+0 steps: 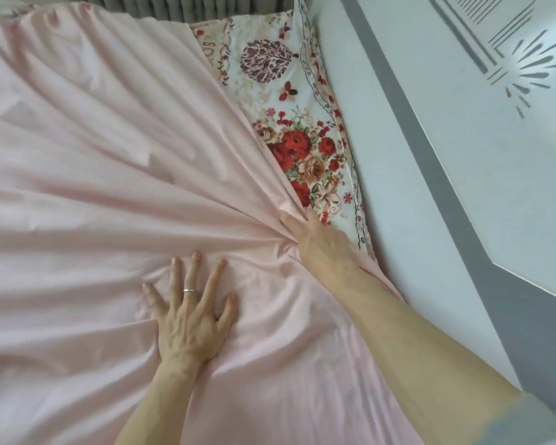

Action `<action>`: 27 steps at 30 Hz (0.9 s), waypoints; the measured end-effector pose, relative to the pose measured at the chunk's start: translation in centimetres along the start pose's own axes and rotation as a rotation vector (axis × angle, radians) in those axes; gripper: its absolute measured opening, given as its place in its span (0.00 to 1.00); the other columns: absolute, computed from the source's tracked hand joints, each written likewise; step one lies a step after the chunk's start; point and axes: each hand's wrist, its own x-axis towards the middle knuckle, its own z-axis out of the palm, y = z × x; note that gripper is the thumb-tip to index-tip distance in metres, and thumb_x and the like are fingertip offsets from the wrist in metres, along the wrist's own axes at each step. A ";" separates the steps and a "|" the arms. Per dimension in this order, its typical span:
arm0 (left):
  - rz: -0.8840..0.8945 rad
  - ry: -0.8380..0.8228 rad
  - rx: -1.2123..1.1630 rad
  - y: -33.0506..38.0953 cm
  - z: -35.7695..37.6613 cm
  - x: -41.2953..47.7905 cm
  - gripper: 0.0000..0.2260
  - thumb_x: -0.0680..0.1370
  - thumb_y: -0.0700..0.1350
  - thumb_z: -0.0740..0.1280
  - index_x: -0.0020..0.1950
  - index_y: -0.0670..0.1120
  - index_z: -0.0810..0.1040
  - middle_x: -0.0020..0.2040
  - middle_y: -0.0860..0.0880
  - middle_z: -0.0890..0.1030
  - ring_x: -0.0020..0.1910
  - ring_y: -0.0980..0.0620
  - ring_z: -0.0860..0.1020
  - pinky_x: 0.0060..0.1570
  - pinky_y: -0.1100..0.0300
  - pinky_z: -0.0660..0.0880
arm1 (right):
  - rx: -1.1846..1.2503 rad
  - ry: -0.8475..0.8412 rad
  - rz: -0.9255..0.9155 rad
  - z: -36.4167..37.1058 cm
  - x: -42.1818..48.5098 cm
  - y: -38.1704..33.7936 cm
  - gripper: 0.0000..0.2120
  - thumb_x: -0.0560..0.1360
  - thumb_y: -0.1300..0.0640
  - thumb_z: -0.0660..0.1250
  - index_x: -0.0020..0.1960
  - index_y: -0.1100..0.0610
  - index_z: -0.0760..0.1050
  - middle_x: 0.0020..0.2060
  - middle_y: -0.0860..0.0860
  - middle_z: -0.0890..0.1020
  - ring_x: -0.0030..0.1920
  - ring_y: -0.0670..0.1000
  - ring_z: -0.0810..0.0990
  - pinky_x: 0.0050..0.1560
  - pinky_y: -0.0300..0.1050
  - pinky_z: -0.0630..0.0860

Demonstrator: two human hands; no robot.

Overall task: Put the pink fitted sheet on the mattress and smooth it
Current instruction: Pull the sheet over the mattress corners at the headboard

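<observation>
My right grip (318,242) bunches the edge of the pale pink fitted sheet (109,155) while my left grip (190,316) lies flat on it.

The sheet covers most of the mattress with the red-and-cream floral cover (305,152), which shows bare only in a strip along the right side. My right grip is closed on a gathered fold at the sheet's edge, and creases fan out from it across the cloth. My left grip is open, its fingers spread and pressed on the fabric, a thin silver ring (189,290) on one finger. A white panel with grey bands (430,155) runs just beside the mattress.
</observation>
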 end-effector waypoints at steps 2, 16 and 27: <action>0.092 0.055 0.019 0.0 -0.5 -0.4 0.28 0.77 0.64 0.52 0.77 0.62 0.59 0.80 0.51 0.53 0.79 0.46 0.49 0.71 0.30 0.43 | -0.113 0.108 -0.004 -0.9 0.3 1.0 0.26 0.79 0.60 0.56 0.75 0.42 0.61 0.56 0.55 0.72 0.28 0.50 0.67 0.29 0.46 0.64; 0.153 0.052 0.034 8.5 1.3 8.5 0.29 0.77 0.65 0.49 0.78 0.65 0.48 0.81 0.53 0.48 0.79 0.46 0.45 0.73 0.33 0.44 | 0.006 0.476 0.319 5.0 4.4 9.5 0.24 0.78 0.65 0.49 0.71 0.68 0.69 0.73 0.57 0.71 0.72 0.57 0.70 0.72 0.47 0.60; 0.275 0.076 0.126 8.2 -0.6 9.6 0.18 0.81 0.55 0.50 0.69 0.58 0.69 0.74 0.51 0.69 0.73 0.45 0.65 0.65 0.31 0.58 | 0.610 0.289 0.582 8.3 -15.5 2.4 0.36 0.78 0.35 0.59 0.79 0.51 0.58 0.74 0.57 0.68 0.71 0.57 0.69 0.69 0.52 0.68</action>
